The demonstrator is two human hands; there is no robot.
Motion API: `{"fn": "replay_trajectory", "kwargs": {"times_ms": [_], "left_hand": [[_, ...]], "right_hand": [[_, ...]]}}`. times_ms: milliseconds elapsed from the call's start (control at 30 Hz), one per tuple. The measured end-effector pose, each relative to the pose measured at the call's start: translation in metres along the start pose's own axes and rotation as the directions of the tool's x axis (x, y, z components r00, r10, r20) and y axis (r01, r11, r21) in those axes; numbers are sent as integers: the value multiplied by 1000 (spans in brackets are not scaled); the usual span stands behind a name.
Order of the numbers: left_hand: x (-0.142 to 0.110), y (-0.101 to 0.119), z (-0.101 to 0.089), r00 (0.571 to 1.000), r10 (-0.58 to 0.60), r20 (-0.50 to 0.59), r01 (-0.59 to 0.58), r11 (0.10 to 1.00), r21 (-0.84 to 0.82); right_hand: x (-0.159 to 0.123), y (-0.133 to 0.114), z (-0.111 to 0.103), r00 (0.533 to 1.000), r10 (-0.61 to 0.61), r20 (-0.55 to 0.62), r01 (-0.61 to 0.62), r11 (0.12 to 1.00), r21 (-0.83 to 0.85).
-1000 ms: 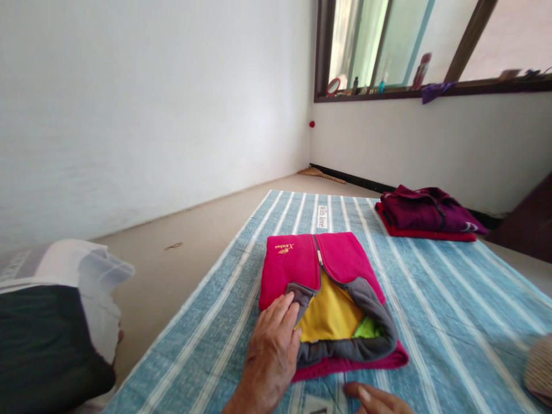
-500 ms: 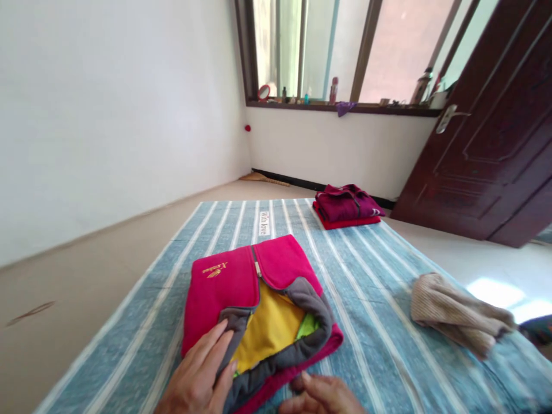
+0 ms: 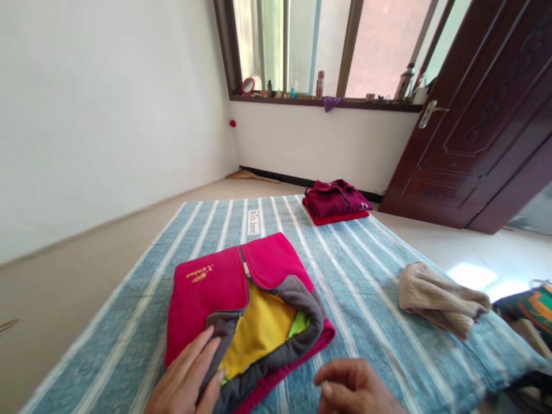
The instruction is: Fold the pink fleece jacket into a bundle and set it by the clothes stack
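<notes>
A folded pink zip jacket (image 3: 207, 287) with grey collar trim, a yellow lining and gold lettering lies on the striped bed cover. My left hand (image 3: 185, 374) rests on the grey collar at its lower left, fingers stretched flat and thumb apart near the lining. The zipper (image 3: 246, 270) is partly undone at the neck. To the right of the jacket, and apart from it, my right hand (image 3: 353, 388) hovers low over the cover. Its fingers are curled toward the thumb, with a tiny pale spot at the pinch that I cannot make out.
Folded maroon and red clothes (image 3: 338, 201) are stacked at the far end of the blue striped cover (image 3: 215, 221). A crumpled beige knit garment (image 3: 440, 296) lies toward the right edge. Beyond are a brown door (image 3: 470, 132) and a windowsill (image 3: 302, 103) with small items.
My right hand has moved right, away from the jacket's lower edge, with its fingers curled. My left hand stays on the collar. The whole view has shifted slightly to the right.
</notes>
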State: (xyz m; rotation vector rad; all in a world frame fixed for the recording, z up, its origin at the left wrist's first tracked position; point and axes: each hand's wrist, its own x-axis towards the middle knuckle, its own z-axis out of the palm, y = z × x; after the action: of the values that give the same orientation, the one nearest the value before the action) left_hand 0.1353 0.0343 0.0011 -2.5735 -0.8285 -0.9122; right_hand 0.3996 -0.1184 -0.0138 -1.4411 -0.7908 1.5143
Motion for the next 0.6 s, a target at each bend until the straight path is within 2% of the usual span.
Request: {"fn": "replay_trajectory", "kwargs": {"times_ms": [33, 67, 100, 133, 167, 200, 233, 267, 333, 367, 467, 533, 600], "left_hand": [[0, 0, 1, 1000, 7, 1, -7, 1000, 4], [0, -1, 1, 1000, 12, -1, -12, 1000, 7], [0, -1, 2, 1000, 16, -9, -16, 1000, 8], [-1, -1, 3, 1000, 19, -15, -19, 1000, 8], [-1, -1, 3, 1000, 19, -22, -19, 1000, 7], [-1, 0, 3, 1000, 17, -20, -17, 1000, 7], [-1, 0, 3, 1000, 11, -17, -11, 1000, 9], [-1, 1, 2, 1000, 5, -12, -5, 1000, 15], [0, 3, 0, 1000, -3, -11, 4, 999, 36], [1, 4, -1, 1000, -4, -18, 5, 999, 48], [4, 8, -4, 1000, -3, -25, 4, 998, 69], [6, 11, -5, 1000, -9, -28, 11, 997, 71], [6, 13, -6, 999, -24, -28, 26, 997, 67]], "right_hand": [[-5, -8, -14, 989, -102, -107, 80, 978, -192], [-10, -16, -30, 934, -272, -233, 154, 893, -424], [-14, -24, -49, 833, -448, -324, 168, 764, -623], [-16, -30, -70, 720, -587, -369, 116, 627, -770], [-18, -34, -92, 616, -686, -388, 12, 500, -866], [-19, -36, -115, 556, -747, -366, -98, 378, -921], [-19, -37, -137, 545, -758, -357, -220, 281, -934], [-19, -36, -158, 550, -743, -382, -336, 221, -915], [-18, -30, -194, 560, -645, -520, -526, 209, -825], [-18, -26, -208, 585, -579, -568, -563, 214, -798], [-19, -16, -232, 640, -458, -617, -554, 282, -783], [-21, -13, -235, 658, -467, -591, -522, 283, -805], [-27, -13, -234, 655, -508, -560, -511, 248, -823]]}}
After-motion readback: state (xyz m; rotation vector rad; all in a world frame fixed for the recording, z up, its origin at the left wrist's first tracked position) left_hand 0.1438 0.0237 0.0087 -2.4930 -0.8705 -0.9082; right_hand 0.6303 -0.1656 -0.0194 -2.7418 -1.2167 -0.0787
